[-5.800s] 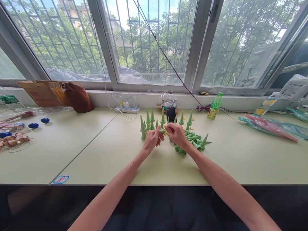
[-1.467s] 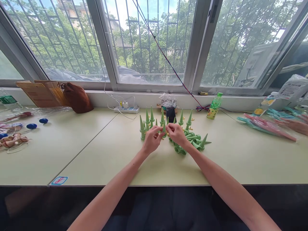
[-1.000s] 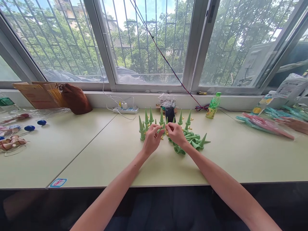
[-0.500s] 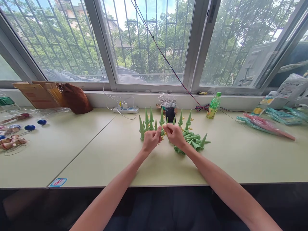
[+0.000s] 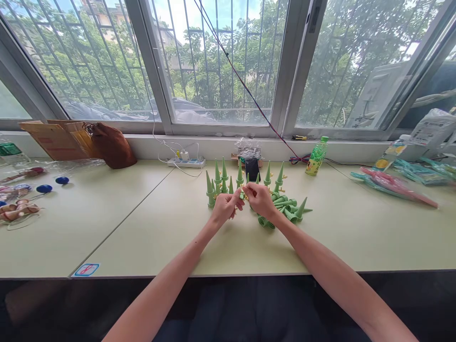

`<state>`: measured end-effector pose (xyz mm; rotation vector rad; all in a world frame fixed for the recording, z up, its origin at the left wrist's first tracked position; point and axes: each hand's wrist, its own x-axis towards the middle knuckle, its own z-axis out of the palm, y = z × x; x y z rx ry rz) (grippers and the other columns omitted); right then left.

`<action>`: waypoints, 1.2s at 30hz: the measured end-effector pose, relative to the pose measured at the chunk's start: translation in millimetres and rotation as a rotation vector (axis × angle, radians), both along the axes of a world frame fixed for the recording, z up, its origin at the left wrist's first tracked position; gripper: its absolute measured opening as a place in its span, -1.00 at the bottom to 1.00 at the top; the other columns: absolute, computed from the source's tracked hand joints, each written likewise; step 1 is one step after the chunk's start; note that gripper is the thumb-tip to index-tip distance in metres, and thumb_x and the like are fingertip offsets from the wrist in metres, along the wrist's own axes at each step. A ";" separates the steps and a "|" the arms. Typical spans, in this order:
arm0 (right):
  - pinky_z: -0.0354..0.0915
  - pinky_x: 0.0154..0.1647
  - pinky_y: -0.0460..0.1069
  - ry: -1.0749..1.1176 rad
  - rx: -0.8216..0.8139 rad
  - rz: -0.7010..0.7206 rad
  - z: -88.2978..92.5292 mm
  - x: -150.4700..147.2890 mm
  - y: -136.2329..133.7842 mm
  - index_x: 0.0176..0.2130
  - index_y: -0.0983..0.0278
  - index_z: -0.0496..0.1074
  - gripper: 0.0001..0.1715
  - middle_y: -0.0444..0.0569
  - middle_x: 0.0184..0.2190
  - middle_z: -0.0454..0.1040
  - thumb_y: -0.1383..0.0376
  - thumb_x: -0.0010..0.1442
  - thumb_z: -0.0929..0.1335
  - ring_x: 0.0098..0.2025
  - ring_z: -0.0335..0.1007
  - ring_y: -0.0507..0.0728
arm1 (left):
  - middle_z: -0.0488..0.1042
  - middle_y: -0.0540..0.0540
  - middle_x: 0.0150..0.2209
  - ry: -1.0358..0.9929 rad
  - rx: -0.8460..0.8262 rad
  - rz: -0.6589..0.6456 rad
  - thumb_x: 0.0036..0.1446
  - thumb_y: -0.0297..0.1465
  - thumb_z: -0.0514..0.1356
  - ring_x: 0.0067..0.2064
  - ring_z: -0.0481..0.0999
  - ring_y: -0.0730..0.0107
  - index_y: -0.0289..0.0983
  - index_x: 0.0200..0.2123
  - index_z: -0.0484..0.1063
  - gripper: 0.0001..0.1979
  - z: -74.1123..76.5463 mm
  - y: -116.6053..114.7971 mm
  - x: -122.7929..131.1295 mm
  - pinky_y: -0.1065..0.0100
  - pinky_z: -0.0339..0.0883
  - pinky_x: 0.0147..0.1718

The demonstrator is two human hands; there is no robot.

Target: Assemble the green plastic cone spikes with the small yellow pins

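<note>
My left hand (image 5: 226, 208) and my right hand (image 5: 260, 199) meet over the table, both closed in a pinch. Between their fingertips shows a small part of a green plastic spike (image 5: 242, 195); the rest of it is hidden by the fingers. Behind my left hand stand several upright green cones (image 5: 209, 189), pointed tips upward. More cones with small yellow valve-like pieces (image 5: 280, 176) stand behind my right hand. A loose pile of green cones (image 5: 285, 205) lies right beside my right wrist, some on their sides with hollow ends showing.
A black phone (image 5: 252, 169) leans behind the cones. Farther back are a power strip (image 5: 187, 162) and a green drink bottle (image 5: 317, 156). A brown pouch (image 5: 112, 146) and blue balls (image 5: 44, 189) are at left; pink and teal plastic packaging (image 5: 395, 186) lies at right.
My left hand has shifted slightly and its fingers have loosened a little. More of the green piece between the fingertips now shows. My right hand has barely moved.
</note>
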<state>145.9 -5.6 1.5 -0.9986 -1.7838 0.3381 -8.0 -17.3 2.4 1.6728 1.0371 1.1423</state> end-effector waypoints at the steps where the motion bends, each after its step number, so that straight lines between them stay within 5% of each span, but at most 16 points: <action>1: 0.00 -0.49 -0.07 0.000 -0.003 -0.003 0.0 0.2 0.0 -0.54 0.26 0.20 -0.56 -0.18 -0.64 0.15 0.09 0.29 0.21 -0.56 -0.02 -0.01 | 0.43 -0.10 -0.69 0.004 0.005 -0.004 0.12 0.09 0.08 -0.77 0.20 0.59 -0.36 -0.65 0.46 -0.36 0.0 0.0 -0.2 0.46 0.08 -0.78; 10: -0.01 -0.51 -0.07 0.057 -0.042 -0.005 2.6 0.0 0.0 -0.54 0.26 0.20 -0.54 -0.19 -0.66 0.11 0.06 0.28 0.22 -0.57 -0.04 -0.01 | 0.23 0.04 -0.81 0.135 0.124 0.022 0.13 0.01 0.13 -0.76 0.23 0.54 -0.31 -0.63 0.42 -0.47 -1.3 -1.1 -2.9 0.49 0.13 -0.71; 36: -0.05 -0.59 -0.07 0.213 -0.156 0.105 2.4 -0.1 1.5 -0.52 0.25 0.21 -0.54 -0.19 -0.68 0.12 0.02 0.26 0.24 -0.61 0.01 -0.02 | 0.38 0.01 -0.45 0.107 0.320 0.085 0.04 -0.09 0.27 -0.65 0.26 0.60 -0.27 -0.47 0.48 -0.66 -7.4 2.2 -3.2 0.43 0.20 -0.62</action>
